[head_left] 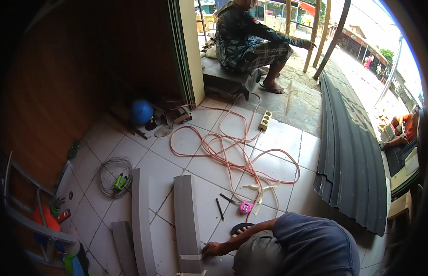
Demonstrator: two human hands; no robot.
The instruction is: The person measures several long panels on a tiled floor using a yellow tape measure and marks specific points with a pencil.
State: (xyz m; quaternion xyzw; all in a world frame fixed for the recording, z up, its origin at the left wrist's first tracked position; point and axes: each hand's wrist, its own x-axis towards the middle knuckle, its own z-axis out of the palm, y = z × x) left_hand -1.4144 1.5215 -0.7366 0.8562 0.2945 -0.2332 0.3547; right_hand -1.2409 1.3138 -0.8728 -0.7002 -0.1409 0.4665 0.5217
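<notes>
Tiled floor (285, 138), cropped plank (185, 216) beside co-worker's hand (211, 249); wearer's fingers unseen, state unclear

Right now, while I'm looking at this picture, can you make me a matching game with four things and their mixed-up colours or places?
Things:
1. Tape measure
2. Pliers
3. Power strip
4. Crouching person's hand

Clues:
A. Right beside a gray beam
B. Bright green, lying on a coil of wire
C. Pale yellow, with a row of dark sockets
D. Bright pink, on the floor tiles

Right pairs: 1-D, 2-B, 3-C, 4-A
</notes>
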